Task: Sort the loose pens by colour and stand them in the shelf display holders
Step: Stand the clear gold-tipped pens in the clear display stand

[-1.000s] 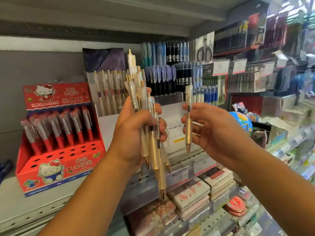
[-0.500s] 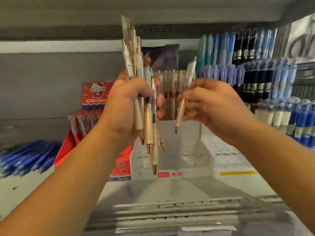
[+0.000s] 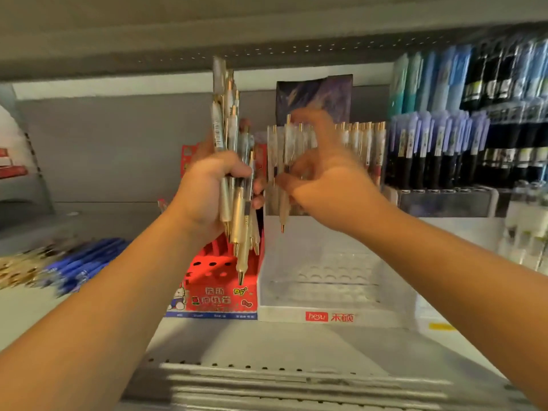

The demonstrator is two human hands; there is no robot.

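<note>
right hand (image 3: 323, 185) motion-blurred, blue pens (image 3: 83, 265) smeared

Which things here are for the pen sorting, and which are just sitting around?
For the job: left hand gripping the bundle of gold pens; right hand pinching a single pen; clear holder; loose blue pens, probably to sort too.
Just there: red holder; dark card; racked pens at right.

A bundle of gold pens (image 3: 237, 221) hangs tips-down, left of a single gold pen (image 3: 283, 215), above the clear holder (image 3: 281, 317).
</note>
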